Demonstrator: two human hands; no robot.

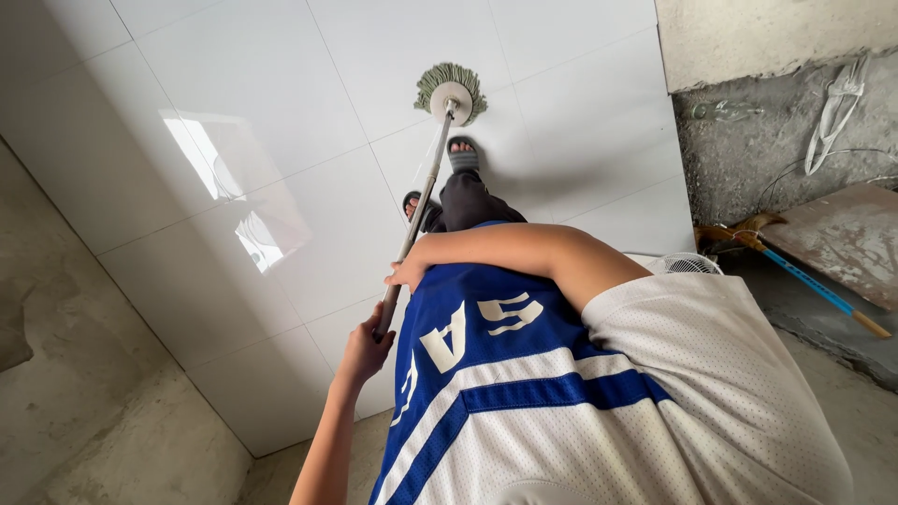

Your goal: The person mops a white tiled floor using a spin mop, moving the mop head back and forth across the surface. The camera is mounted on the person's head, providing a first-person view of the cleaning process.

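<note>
Your left hand [365, 344] has its fingers wrapped tight round the low end of the long silver metal mop pole [418, 201]; your right hand [408, 272] clamps the pole just above it; the round grey-green string mop head [451, 91] presses the glossy white tiled floor [281, 140], just beyond your sandalled feet [462, 154]; right of the pole lies a blue-handled tool [812, 285].

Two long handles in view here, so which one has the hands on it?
The metal mop handle, ending in a green round mop head on the white tiles. Both the left hand and right hand grip it. The blue-handled tool lies untouched on the right.
</note>
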